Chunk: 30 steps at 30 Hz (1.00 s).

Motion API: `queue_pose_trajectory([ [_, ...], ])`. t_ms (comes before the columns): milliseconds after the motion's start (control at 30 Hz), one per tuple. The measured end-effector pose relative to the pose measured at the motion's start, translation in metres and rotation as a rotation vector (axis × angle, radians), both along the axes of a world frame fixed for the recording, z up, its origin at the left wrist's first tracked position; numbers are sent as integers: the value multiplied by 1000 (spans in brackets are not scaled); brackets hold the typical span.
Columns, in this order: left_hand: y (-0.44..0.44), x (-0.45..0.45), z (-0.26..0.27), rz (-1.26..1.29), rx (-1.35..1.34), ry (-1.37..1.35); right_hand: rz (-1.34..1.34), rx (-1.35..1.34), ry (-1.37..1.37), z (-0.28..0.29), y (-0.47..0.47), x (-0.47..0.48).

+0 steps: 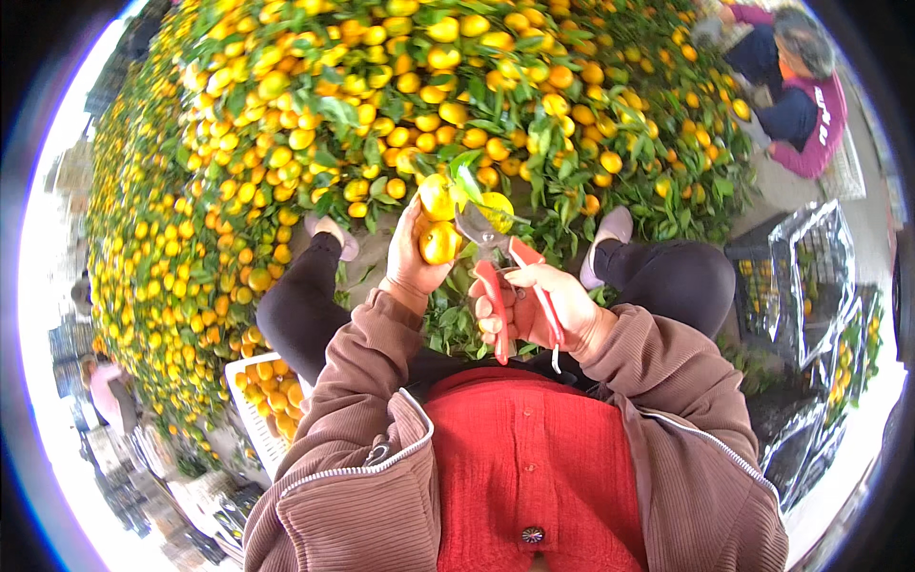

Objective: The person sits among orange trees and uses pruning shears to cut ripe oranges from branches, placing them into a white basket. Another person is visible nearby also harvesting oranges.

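My left hand (413, 259) holds a small cluster of orange-yellow citrus fruit (439, 243) with green leaves (466, 180) on it. One more yellow fruit (498, 209) shows just behind the blades, partly hidden by them. In my right hand (547, 304) is a pair of red-handled pruning shears (488, 239), its handles spread apart. The metal blades lie close against the cluster, by the leaf and stem. Whether they touch the stem cannot be made out.
A large heap of leafy citrus (429, 107) rises before my feet. A white plastic crate (264, 429) of loose fruit stands at my left. Black crates with clear plastic film (811, 286) are at my right. One person (800, 100) sits at upper right, another (107, 393) far left.
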State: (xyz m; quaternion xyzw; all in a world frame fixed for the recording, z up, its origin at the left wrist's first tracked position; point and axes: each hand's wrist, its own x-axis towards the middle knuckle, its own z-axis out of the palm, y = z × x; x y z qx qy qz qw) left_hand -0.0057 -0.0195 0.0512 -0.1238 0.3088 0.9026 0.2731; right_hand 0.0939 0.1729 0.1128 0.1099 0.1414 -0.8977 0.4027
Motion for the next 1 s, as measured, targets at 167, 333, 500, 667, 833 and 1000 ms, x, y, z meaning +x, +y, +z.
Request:
queue_pose_trajectory([
  [167, -65, 11, 52, 273, -142, 194, 94, 76, 202, 21, -37, 5],
  [333, -145, 52, 91, 474, -105, 204, 335, -44, 236, 41, -103, 3],
  [500, -227, 117, 109, 670, 20, 248, 567, -34, 281, 66, -187, -9],
  [667, -291, 186, 114, 988, 55, 264, 813, -133, 218, 78, -271, -1],
  [833, -322, 239, 107, 1152, 138, 292, 965, -278, 88, 68, -335, 15],
  [1000, -335, 263, 93, 1207, 230, 310, 994, -363, -24, 55, -364, 30],
])
